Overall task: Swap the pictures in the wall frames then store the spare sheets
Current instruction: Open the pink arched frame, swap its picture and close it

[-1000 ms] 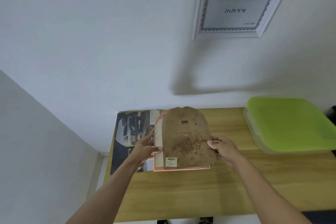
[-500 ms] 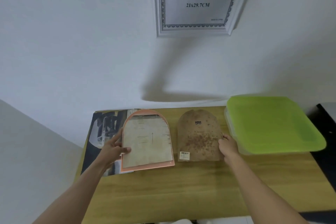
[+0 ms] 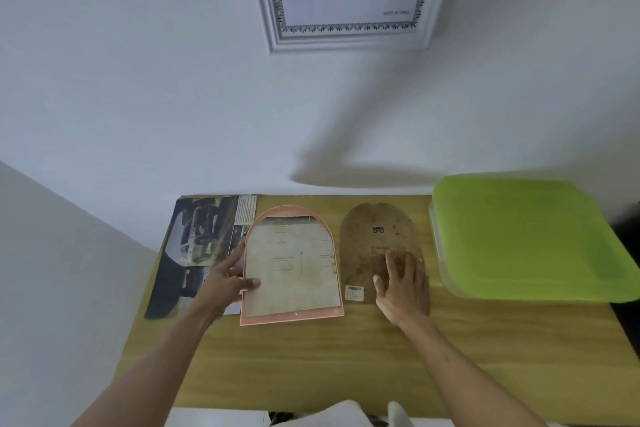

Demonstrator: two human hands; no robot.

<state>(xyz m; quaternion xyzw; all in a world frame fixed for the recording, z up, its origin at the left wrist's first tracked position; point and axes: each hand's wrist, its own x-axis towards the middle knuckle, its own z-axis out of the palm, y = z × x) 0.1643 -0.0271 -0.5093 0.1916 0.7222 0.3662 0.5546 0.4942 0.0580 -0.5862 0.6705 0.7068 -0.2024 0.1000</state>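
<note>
arched pink frame [image 3: 292, 265] flat on bench [image 3: 311, 364], pale sheet inside | left hand [image 3: 227, 282] pinches its left edge | right hand [image 3: 403, 288] fingers spread on brown backing board [image 3: 374, 239] | green-lidded box [image 3: 526, 236] far right, contents hidden, probably closed

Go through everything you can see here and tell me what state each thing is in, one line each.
Pink arched frame: flat on the table, back removed, sheet showing inside.
Backing board: off the frame, flat to its right.
Left hand: holds the frame's left edge.
Right hand: fingers spread, resting on the board.
Printed sheets: flat, partly under the frame.
Green-lidded box: closed.
White wall frame: hanging, paper insert inside.
</note>
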